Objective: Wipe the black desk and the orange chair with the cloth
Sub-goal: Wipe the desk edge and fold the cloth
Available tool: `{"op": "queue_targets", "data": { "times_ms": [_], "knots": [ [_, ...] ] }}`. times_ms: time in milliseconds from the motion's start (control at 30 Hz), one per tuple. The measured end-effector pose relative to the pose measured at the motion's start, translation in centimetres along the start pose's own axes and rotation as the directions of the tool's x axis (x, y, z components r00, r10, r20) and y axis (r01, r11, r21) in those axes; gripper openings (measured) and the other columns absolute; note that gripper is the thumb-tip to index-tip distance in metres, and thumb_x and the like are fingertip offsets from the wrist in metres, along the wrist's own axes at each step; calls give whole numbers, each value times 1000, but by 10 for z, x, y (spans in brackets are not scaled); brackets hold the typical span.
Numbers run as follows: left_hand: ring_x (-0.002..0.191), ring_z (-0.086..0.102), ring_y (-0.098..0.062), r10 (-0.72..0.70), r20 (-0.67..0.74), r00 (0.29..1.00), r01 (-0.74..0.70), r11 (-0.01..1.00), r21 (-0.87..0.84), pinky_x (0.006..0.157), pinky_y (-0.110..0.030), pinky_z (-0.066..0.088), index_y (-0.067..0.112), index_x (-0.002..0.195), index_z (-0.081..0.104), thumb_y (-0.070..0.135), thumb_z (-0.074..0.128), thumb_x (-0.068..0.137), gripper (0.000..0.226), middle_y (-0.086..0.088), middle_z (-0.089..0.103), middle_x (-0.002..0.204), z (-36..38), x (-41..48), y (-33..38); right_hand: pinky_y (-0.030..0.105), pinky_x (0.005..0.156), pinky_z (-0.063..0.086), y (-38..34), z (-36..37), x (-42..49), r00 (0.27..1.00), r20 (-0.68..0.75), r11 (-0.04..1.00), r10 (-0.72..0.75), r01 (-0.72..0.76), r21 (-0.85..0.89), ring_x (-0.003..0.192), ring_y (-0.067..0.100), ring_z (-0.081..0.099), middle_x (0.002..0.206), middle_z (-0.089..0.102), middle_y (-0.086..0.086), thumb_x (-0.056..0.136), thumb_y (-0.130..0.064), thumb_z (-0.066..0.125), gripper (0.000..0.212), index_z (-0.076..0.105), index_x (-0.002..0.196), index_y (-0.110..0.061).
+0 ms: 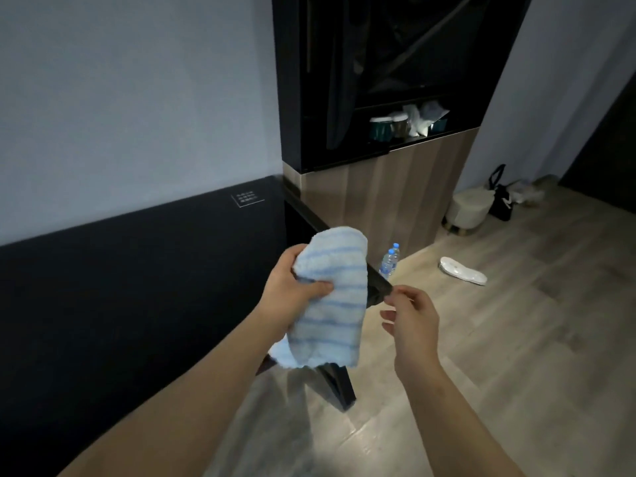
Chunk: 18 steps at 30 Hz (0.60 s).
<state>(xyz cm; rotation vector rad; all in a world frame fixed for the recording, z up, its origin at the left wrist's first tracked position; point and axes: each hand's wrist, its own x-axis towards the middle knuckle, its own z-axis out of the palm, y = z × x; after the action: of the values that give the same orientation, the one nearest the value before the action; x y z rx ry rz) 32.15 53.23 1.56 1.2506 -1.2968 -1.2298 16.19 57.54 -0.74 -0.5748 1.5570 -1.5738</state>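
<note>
Hands were both up in front of the person, over the near corner of the black bench (137,304). Left hand (289,294) reached forward from a bare, nearly straight forearm, and its grip was curled tight round the cloth (330,301), thumb pressed across the front of it and the other fingers tucked behind. That cloth was a fluffy light blue one with darker blue stripes, bunched up and hanging down from the fist, clear of the bench top and not touching it as far as I could see. Right hand (411,318) sat just beside the cloth, not touching it, wrist bent a bit, fingers loosely curled toward the thumb with nothing in them, so that grip was basically relaxed and empty.

Bench itself ran along the pale wall, dark and kinda hard to read in the dim light. Past its far end stood a tall black cabinet (378,80) with cups (382,127) on a shelf. Down on the wood floor (499,339) were two water bottles (390,261), a white slipper (463,270), a small round pale stool (468,206) and a black bag (500,197) near the wall. Couldn't spot the orange chair from where I stood.
</note>
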Motion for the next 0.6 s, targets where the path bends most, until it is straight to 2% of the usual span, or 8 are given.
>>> {"op": "queue_targets", "data": {
  "times_ms": [100,200,267,333,400,467,533,600],
  "knots": [
    [100,60,-15,47,121,991,-35,995,-96,71,-27,55,29,115,53,-1,74,73,56,4,59,110,19,39,23,30,75,44,-14,1,32,997,78,1000,-14,15,-12,81,13,54,96,57,-5,95,-22,51,8,54,103,-24],
    [102,61,-20,37,240,970,7,984,-178,70,-33,57,31,119,51,1,75,74,59,0,58,115,47,82,42,38,96,44,-37,-1,76,987,152,998,-55,55,6,109,13,52,118,54,-12,92,-48,50,34,48,121,-31],
    [101,62,-23,-2,330,944,72,977,-198,72,-37,58,31,120,51,-1,73,74,60,-2,59,116,72,110,50,41,93,48,-57,0,106,971,222,996,-85,79,35,110,15,58,122,60,-9,79,-61,49,53,52,123,-31],
    [100,63,-24,-56,379,924,163,952,-257,73,-38,58,29,123,50,1,71,76,58,-4,60,117,89,127,53,44,86,53,-73,1,125,955,282,992,-91,61,114,106,21,65,119,65,0,77,-56,58,56,55,123,-25],
    [98,64,-23,-125,399,908,264,912,-315,73,-36,57,26,128,48,17,68,81,52,-5,62,118,109,154,56,45,82,56,-88,-2,148,972,209,981,-105,66,184,101,25,67,115,67,7,79,-38,69,49,55,122,-20],
    [95,67,-24,-228,439,869,400,846,-354,71,-36,57,18,126,53,35,67,75,56,-9,67,115,124,176,60,38,72,58,-98,-9,170,982,134,979,-130,107,171,95,23,69,108,69,6,81,-24,70,40,57,118,-16],
    [88,69,-23,-292,463,837,472,813,-340,64,-33,58,12,118,61,36,69,68,56,-11,71,105,135,196,62,30,63,56,-104,-19,190,980,150,982,-134,111,153,88,21,69,100,72,7,83,-18,68,29,62,110,-12],
    [87,69,-23,-284,450,847,452,831,-326,60,-32,57,10,116,62,28,71,67,53,-11,72,103,144,217,63,31,62,56,-110,-25,211,973,210,983,-99,64,171,85,23,69,96,72,11,80,-17,70,28,64,105,-6]
  ]
}}
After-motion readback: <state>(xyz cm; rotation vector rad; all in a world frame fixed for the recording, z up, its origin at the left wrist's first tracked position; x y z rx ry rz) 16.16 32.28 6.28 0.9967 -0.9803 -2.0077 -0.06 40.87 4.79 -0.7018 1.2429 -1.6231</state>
